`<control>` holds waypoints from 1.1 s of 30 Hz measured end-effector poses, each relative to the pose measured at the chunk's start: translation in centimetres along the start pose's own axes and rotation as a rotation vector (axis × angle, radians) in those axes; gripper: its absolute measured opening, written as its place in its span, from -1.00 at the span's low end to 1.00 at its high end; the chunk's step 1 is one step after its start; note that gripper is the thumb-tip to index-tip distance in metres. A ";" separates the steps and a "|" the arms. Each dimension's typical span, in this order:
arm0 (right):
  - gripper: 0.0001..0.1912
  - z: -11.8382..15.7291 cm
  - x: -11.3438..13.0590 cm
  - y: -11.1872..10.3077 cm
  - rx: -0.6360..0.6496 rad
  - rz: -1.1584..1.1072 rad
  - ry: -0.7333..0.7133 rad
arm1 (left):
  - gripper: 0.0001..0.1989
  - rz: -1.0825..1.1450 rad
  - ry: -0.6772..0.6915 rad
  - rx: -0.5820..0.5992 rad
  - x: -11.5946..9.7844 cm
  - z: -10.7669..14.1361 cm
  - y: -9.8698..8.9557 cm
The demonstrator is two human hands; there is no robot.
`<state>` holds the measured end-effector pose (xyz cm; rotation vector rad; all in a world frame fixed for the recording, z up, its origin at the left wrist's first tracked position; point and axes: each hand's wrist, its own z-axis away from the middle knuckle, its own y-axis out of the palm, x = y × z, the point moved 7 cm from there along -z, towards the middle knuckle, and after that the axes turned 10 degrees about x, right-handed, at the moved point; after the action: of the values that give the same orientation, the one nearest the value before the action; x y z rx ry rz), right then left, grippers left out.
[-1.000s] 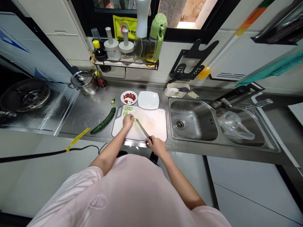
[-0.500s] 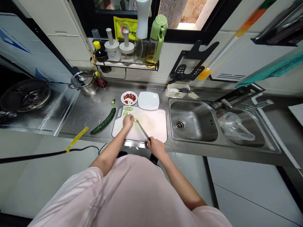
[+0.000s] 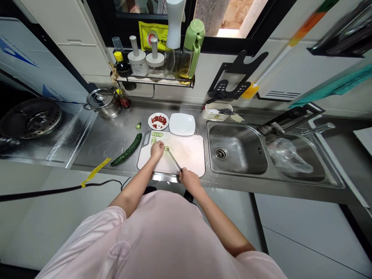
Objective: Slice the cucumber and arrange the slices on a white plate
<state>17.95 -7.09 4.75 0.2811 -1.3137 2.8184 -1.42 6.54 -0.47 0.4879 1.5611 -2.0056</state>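
My right hand (image 3: 189,180) is wrapped round the dark handle of a kitchen knife (image 3: 175,160). Its blade slants up and left across a white cutting board (image 3: 186,157), the tip at a pale green cucumber slice (image 3: 166,148). Just left of that slice, my left hand (image 3: 157,150) rests over the board with its fingers bent and pressed together; whatever they may hold is hidden. Several more cucumber slices (image 3: 157,134) lie in a row and a small cluster at the board's upper left. Left of the board lies a longer dark green cucumber (image 3: 127,150).
Behind the board stand a plate of chopped red pieces (image 3: 159,127) and a white plate (image 3: 182,124). A cucumber end (image 3: 138,126) lies on the counter. The sink (image 3: 236,155) is to the right, a lidded pot (image 3: 104,104) back left, a condiment shelf (image 3: 157,80) above.
My right hand and the knife have shifted very slightly left and up. The left hand stays in nearly the same place beside the slice.
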 end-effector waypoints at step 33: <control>-0.63 -1.1 0.8 -2.6 0.056 0.015 -0.035 | -0.90 0.012 0.020 -0.027 0.3 -0.4 0.0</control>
<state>17.27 -4.61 6.14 0.3247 -1.2498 2.8791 -1.66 6.86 -0.79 0.5073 1.5909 -1.9741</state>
